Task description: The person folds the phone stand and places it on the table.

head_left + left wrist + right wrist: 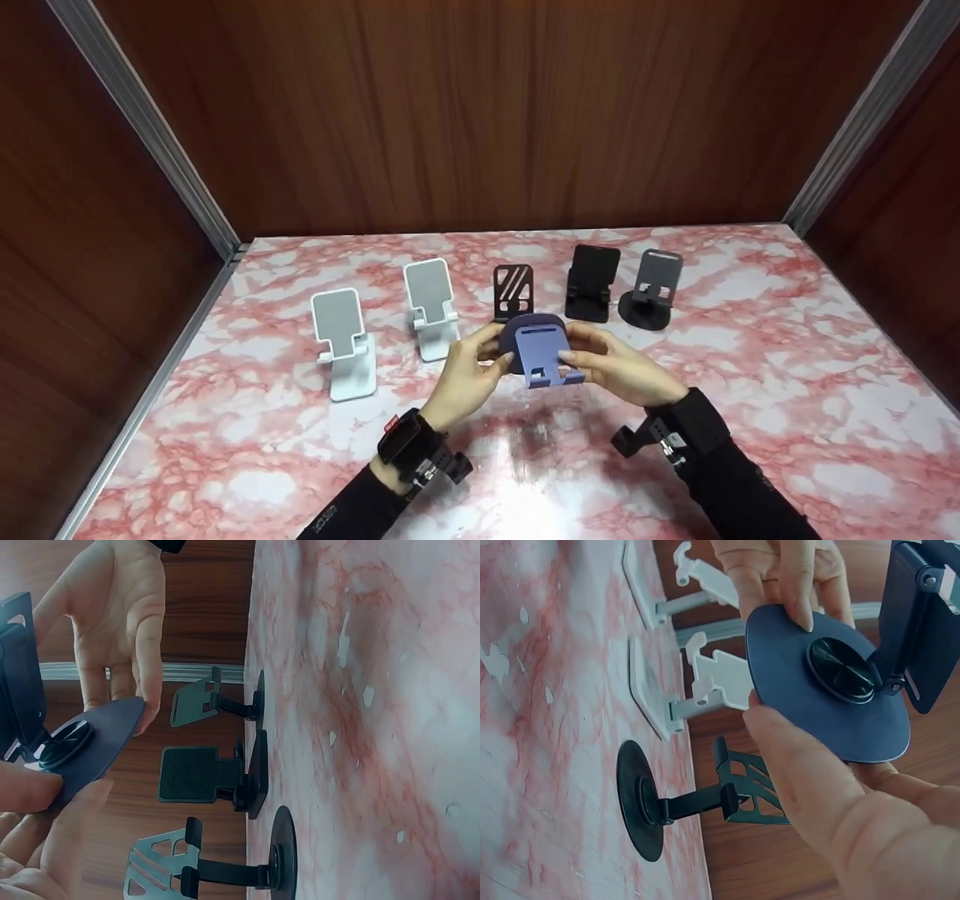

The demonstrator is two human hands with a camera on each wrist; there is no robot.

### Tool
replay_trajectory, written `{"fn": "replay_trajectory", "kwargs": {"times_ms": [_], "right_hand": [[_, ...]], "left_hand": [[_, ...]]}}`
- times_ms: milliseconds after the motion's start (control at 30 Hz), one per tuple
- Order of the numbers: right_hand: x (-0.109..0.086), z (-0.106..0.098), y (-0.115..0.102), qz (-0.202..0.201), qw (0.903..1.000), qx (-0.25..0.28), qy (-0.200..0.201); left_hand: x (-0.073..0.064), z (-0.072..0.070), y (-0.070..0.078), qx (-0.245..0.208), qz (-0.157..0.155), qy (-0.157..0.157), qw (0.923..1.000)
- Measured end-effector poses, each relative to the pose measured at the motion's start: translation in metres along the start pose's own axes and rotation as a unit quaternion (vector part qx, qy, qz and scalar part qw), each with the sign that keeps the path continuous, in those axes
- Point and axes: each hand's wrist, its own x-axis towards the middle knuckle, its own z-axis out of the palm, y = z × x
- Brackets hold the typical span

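Observation:
A blue-purple phone stand (541,352) is held up over the table between both hands. My left hand (466,377) grips the left side of its rounded base, thumb in front and fingers behind. From the other side my right hand (630,369) holds it, with the thumb at the cradle's edge. In the right wrist view, the flat underside of the base (780,682) and its dark round pivot (841,669) show, and the folded arm rises to the cradle. The left wrist view shows the base (112,739) pinched between both hands' fingers.
Behind the hands stand a black slotted phone stand (514,289), a black one (592,281) and a grey one on a round base (658,277). Two white phone stands (352,375) (431,300) are at the left. Wooden panels (480,112) enclose the pink marbled table (262,435).

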Motion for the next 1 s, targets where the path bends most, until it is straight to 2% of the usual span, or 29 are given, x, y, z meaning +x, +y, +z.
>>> {"fn": "replay_trajectory", "kwargs": {"times_ms": [100,200,300,400,500,633,833,1000], "right_hand": [[0.0,0.001,0.0,-0.001,0.9997,0.021,0.016],[0.0,0.002,0.001,0.001,0.9991,0.032,0.029],[0.001,0.003,0.002,0.006,0.9986,0.033,0.041],[0.002,0.004,0.004,0.015,0.9979,0.029,0.056],[0.002,0.004,0.006,0.023,0.9976,0.022,0.061],[0.003,0.005,0.008,0.024,0.998,0.014,0.056],[0.004,0.008,0.009,0.027,0.9971,-0.001,0.071],[0.005,0.009,0.008,0.032,0.9963,-0.018,0.078]], "left_hand": [[0.0,-0.001,0.0,0.007,0.0,-0.004,1.0],[0.0,-0.002,0.001,0.001,-0.017,-0.011,0.9998],[0.0,-0.003,0.004,-0.044,-0.049,-0.026,0.9974],[0.0,-0.004,0.007,-0.092,-0.083,-0.045,0.9912],[-0.002,-0.006,0.008,-0.109,-0.1,-0.063,0.987],[-0.003,-0.006,0.008,-0.097,-0.109,-0.076,0.9864],[-0.004,-0.006,0.01,-0.055,-0.128,-0.077,0.9873],[-0.004,-0.006,0.009,-0.06,-0.137,-0.076,0.9858]]}}
